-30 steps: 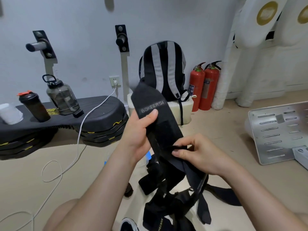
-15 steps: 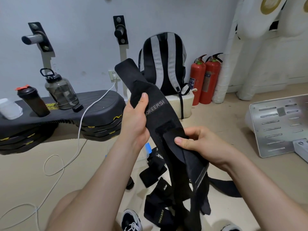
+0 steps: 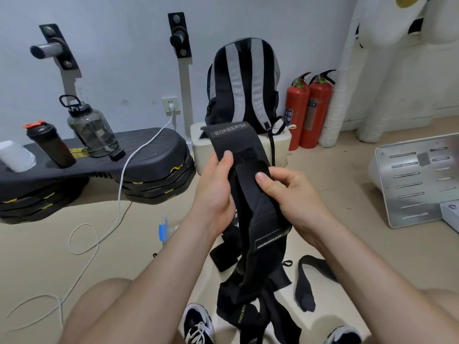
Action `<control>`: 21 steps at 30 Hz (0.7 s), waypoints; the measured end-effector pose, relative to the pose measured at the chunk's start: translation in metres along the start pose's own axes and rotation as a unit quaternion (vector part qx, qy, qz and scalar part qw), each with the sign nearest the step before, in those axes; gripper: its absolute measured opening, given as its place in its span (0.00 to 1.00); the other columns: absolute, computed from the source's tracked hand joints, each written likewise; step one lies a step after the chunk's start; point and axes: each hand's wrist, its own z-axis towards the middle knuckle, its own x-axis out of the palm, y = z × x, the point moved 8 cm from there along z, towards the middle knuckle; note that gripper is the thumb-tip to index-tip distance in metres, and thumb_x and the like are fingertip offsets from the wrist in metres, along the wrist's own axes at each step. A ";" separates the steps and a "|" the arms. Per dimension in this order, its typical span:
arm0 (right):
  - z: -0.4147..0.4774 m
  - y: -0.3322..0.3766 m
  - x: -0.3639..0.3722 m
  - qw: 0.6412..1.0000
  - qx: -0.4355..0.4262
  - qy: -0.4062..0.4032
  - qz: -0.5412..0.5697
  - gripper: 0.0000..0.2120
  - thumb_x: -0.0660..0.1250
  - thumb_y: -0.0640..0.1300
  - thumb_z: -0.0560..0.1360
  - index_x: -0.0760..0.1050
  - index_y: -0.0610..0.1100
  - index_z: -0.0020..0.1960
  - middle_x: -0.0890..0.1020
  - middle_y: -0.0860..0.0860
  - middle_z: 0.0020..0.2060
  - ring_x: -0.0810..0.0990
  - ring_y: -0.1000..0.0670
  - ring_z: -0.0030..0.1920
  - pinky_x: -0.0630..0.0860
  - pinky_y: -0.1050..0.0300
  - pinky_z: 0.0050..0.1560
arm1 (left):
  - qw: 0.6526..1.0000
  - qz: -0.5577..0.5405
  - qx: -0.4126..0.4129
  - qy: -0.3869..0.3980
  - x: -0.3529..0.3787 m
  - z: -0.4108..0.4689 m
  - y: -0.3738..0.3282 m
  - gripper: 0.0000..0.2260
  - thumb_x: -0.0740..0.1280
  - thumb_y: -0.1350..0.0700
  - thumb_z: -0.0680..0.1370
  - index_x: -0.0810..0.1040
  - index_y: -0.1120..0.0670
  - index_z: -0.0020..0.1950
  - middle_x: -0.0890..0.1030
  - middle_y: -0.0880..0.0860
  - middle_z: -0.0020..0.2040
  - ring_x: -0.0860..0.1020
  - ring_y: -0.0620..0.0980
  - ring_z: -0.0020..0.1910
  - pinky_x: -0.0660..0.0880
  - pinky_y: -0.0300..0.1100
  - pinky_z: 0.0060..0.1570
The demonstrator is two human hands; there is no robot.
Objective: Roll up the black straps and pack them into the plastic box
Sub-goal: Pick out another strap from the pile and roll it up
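Black strap (image 3: 232, 139): the top end that stood upright half a second ago is now folded down, label at the crest. Left hand (image 3: 213, 192) grips its edge; right hand (image 3: 295, 194) pinches the fold. Rolling looks just begun. Other straps (image 3: 248, 301) lie on the floor (image 3: 372, 244).

The clear plastic box with a blue latch (image 3: 164, 229) is largely concealed behind the left forearm (image 3: 171, 264); its contents cannot be determined. The fingers of the left hand (image 3: 216, 192) lie hidden behind the wide black fabric strap (image 3: 258, 212), and the fingertips of the right hand (image 3: 295, 194) are hidden too. The hanging strap ends run off the bottom edge. The small label print low on the strap is illegible. The perforated grey metal plate (image 3: 417, 180) is cut by the right edge.
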 end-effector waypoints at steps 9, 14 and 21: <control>0.003 -0.001 0.001 0.998 -0.028 -0.037 -0.044 0.18 0.65 0.48 0.81 0.77 0.35 0.40 0.78 0.47 0.33 0.76 0.50 0.36 0.72 0.54 0.40 | 1.000 -0.001 0.018 0.023 0.007 -0.005 -0.004 0.15 0.52 0.57 0.86 0.75 0.52 0.67 0.83 0.54 0.60 0.82 0.52 0.58 0.79 0.46 0.55; 0.005 -0.001 0.005 0.999 -0.036 -0.010 -0.031 0.18 0.65 0.50 0.81 0.77 0.33 0.46 0.78 0.44 0.38 0.77 0.48 0.40 0.72 0.51 0.45 | 0.999 0.006 0.019 0.034 0.010 -0.006 -0.005 0.16 0.53 0.56 0.86 0.71 0.52 0.72 0.81 0.55 0.63 0.80 0.53 0.62 0.77 0.50 0.62; 0.007 0.003 0.007 0.999 -0.033 -0.009 -0.013 0.22 0.64 0.53 0.81 0.75 0.31 0.48 0.78 0.39 0.40 0.76 0.45 0.41 0.72 0.48 0.45 | 0.998 0.052 0.019 0.025 0.010 -0.006 -0.006 0.14 0.54 0.57 0.86 0.75 0.50 0.66 0.82 0.56 0.61 0.81 0.53 0.61 0.76 0.53 0.64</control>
